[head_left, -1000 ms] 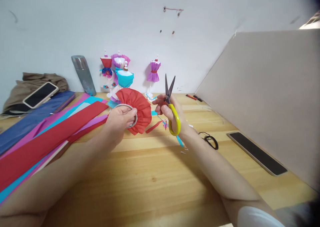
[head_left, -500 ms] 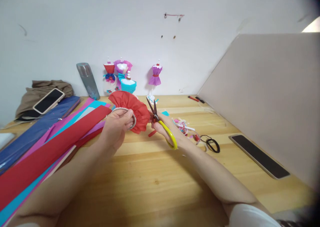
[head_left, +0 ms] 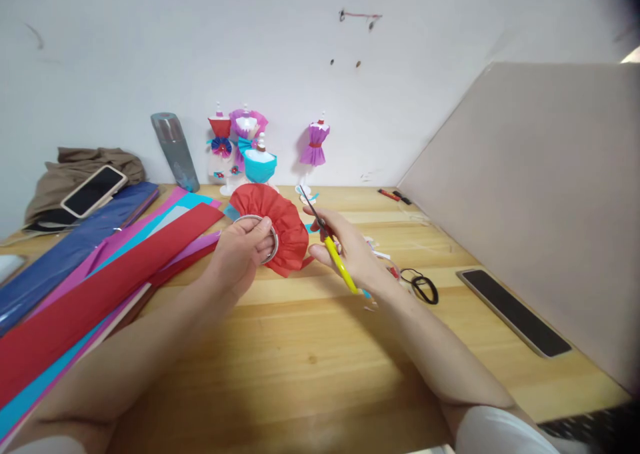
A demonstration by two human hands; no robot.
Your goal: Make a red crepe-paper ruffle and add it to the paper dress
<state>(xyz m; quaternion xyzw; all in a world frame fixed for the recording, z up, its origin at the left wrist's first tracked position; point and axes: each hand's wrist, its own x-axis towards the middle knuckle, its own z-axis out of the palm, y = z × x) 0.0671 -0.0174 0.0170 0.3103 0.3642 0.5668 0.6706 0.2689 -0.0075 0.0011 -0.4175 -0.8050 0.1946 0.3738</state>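
Note:
My left hand (head_left: 247, 247) is closed around a pleated red crepe-paper ruffle (head_left: 283, 217), its thumb on top. A pale ring (head_left: 274, 246), perhaps a tape roll, circles those fingers at the ruffle's inner edge. To the right, my right hand (head_left: 345, 241) holds scissors (head_left: 336, 257) with yellow handles. Their dark blades point up and away, nearly together, and stay apart from the ruffle. A short red strip shows between the ruffle and my right hand. Part of the right fingers is hidden behind the scissors.
Long crepe-paper strips (head_left: 120, 274) lie at left, beside a blue packet (head_left: 75, 254), phone (head_left: 94, 192) and brown cloth. A bottle (head_left: 176, 151) and several small dress forms (head_left: 315, 144) stand along the wall. Black bands (head_left: 424, 289) and another phone (head_left: 515, 313) lie right.
The scissors have swung so their blades are closer together, and my right hand has moved slightly right of the ruffle. The view has shifted a little. My left hand keeps its hold.

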